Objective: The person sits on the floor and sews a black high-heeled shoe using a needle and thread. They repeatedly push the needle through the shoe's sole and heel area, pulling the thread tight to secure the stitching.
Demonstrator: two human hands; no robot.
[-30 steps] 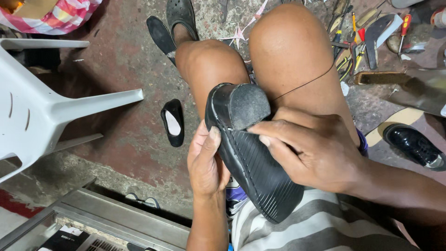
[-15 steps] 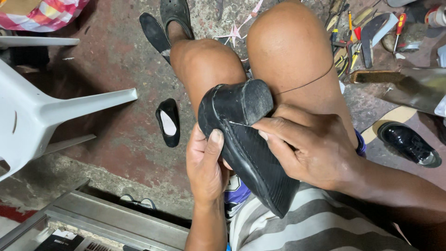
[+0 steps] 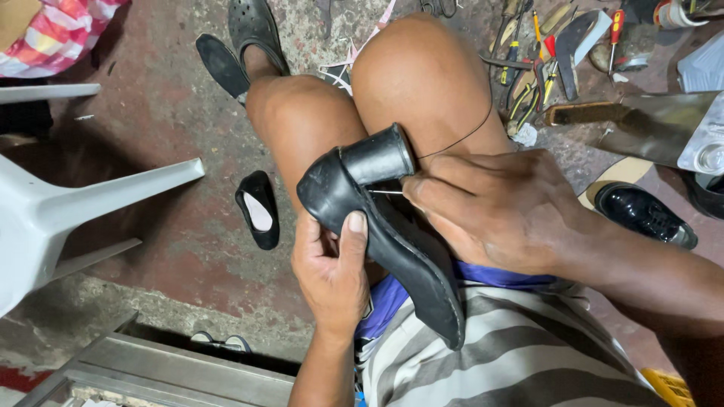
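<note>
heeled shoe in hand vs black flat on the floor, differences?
The heeled shoe is gripped sole-up by the left hand on the lap; the flat shoe lies opening-up on the floor, untouched. The heeled shoe has a block heel; the flat shoe shows a pale insole. Both are black.

Single head-worn view, steeply downward and close over the lap, floor perhaps slightly farther.

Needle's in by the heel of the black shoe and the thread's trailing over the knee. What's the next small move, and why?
Probably push the needle on through with the right hand. Its fingertips pinch the needle beside the block heel, with the shaft still showing. The left hand grips the black shoe underneath, thumb on the sole, bracing it. The thread lies slack over the knee.
</note>
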